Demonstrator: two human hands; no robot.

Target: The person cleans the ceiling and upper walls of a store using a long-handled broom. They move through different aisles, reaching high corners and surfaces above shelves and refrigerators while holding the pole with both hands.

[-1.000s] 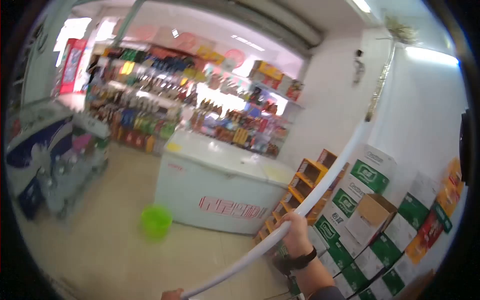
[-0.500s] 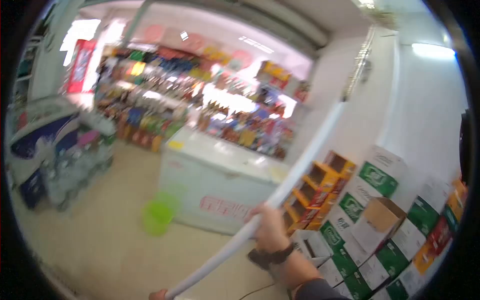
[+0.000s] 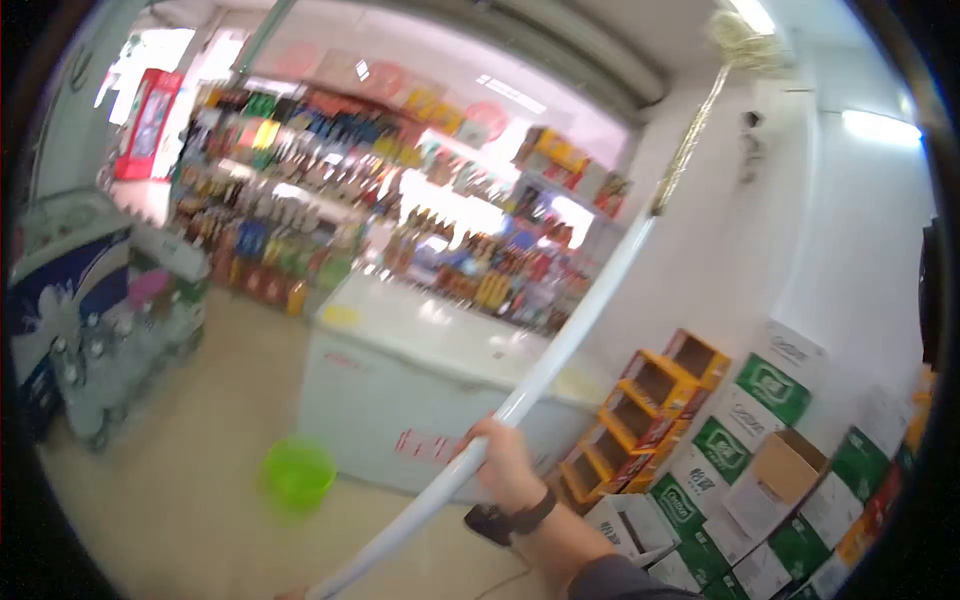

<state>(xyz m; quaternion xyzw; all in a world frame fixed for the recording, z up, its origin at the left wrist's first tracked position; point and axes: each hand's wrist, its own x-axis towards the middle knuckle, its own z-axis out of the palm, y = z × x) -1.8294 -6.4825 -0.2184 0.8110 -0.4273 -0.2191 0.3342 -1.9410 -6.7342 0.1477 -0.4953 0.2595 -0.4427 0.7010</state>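
Note:
A long white pole (image 3: 560, 350) runs diagonally from the bottom left up to the right. Its thin metal upper section ends in a pale bristly head (image 3: 748, 48) close to the ceiling by the lit tube. My right hand (image 3: 500, 462) is wrapped round the pole's middle, with a dark band on the wrist. At the bottom edge my left hand (image 3: 296, 595) shows only as a sliver at the pole's lower end, its fingers mostly cut off by the frame.
A white chest freezer (image 3: 400, 400) stands ahead, a green bin (image 3: 298, 474) at its left corner. Stacked green-and-white cartons (image 3: 722, 450) and orange boxes (image 3: 640, 410) line the right wall. Stocked shelves (image 3: 340, 160) fill the back; another freezer (image 3: 100, 270) is at left.
The view has shifted. The pole's bristly head now shows more fully near the ceiling, and my right hand appears lower and slightly left, still round the pole. Less of my left hand is visible.

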